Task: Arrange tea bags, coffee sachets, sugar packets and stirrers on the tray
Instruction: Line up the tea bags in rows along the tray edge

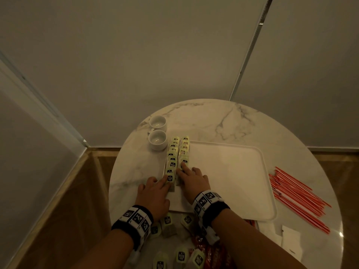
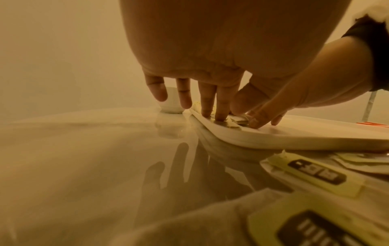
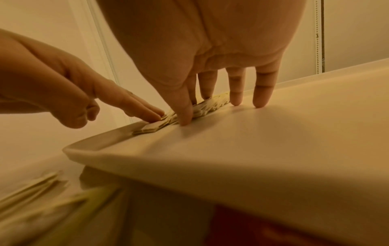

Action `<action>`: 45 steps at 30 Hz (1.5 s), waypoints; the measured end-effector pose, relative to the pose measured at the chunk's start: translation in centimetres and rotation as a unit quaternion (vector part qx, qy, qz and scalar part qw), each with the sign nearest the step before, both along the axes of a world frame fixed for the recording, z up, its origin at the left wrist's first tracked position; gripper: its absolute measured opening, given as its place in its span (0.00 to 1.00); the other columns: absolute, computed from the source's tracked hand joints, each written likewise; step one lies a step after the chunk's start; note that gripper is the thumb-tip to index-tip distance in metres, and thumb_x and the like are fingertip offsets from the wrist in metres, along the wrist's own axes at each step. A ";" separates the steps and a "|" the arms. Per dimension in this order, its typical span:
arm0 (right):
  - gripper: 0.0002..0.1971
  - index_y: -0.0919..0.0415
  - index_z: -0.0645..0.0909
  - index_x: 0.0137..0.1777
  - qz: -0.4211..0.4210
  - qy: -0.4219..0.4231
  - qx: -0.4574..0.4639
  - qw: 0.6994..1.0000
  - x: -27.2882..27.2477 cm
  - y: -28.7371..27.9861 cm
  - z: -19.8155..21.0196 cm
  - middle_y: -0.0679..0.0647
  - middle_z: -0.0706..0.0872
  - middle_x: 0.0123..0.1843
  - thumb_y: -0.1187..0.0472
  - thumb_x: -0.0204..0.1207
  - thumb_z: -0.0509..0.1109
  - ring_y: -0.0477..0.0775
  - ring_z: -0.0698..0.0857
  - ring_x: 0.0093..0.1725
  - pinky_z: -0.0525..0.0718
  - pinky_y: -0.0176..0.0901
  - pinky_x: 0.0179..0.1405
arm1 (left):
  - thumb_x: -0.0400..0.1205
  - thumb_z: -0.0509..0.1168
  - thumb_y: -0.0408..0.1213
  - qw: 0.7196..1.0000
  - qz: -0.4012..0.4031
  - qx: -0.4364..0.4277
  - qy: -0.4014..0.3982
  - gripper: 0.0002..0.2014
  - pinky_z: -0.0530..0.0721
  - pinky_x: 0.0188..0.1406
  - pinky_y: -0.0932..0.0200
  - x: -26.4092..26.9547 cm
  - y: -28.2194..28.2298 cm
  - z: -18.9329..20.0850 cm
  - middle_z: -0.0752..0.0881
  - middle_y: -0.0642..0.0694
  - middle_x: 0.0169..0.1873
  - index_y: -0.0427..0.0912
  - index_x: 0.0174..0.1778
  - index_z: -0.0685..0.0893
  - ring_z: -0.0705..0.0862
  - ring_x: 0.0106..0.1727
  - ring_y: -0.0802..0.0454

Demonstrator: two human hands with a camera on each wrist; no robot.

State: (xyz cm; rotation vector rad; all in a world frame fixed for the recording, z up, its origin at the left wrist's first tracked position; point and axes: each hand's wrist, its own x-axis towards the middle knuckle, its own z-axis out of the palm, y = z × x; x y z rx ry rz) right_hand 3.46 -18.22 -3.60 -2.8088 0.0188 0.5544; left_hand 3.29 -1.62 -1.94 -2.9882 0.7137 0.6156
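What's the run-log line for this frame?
left hand: pressing left tea bag row | right hand: pressing right tea bag row | tray: mostly bare | stirrers: off tray

Head view: from high above, tilted forward and down onto the round bench (image 1: pixel 242 123), both hands near 6 o'clock. Left wrist view: from just over the bench, very close, facing along the left hand (image 2: pixel 189 50) toward 12 o'clock. Right wrist view: equally low and close, along the right hand (image 3: pixel 210 41). Shared by all three: the tray (image 1: pixel 233 171) corner with the tea bags (image 1: pixel 177 152).
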 end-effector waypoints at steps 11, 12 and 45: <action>0.32 0.44 0.54 0.82 -0.059 -0.039 0.063 0.995 3.8 0.2 3.7 0.41 0.55 0.85 0.52 0.79 0.61 0.57 0.51 0.83 0.58 0.64 0.77 | 0.74 0.59 0.44 0.997 -0.001 -0.072 -0.009 0.27 0.68 0.65 0.46 -0.1 0.4 0.5 0.65 0.52 0.78 0.58 0.73 0.71 0.62 0.75 0.45; 0.32 0.44 0.55 0.82 -0.059 -0.031 0.068 0.995 4.6 0.2 3.9 0.42 0.58 0.84 0.53 0.79 0.61 0.57 0.50 0.83 0.57 0.65 0.77 | 0.75 0.58 0.45 0.998 -0.009 -0.061 -0.008 0.28 0.67 0.65 0.47 -0.2 0.5 0.4 0.65 0.53 0.78 0.57 0.74 0.70 0.61 0.75 0.45; 0.29 0.45 0.60 0.79 -0.037 -0.014 0.065 0.997 6.3 0.6 3.0 0.50 0.67 0.81 0.55 0.79 0.63 0.54 0.50 0.84 0.43 0.69 0.80 | 0.79 0.58 0.45 0.999 -0.013 -0.046 -0.021 0.25 0.64 0.68 0.46 -1.4 1.4 -0.8 0.60 0.52 0.79 0.62 0.74 0.70 0.57 0.77 0.45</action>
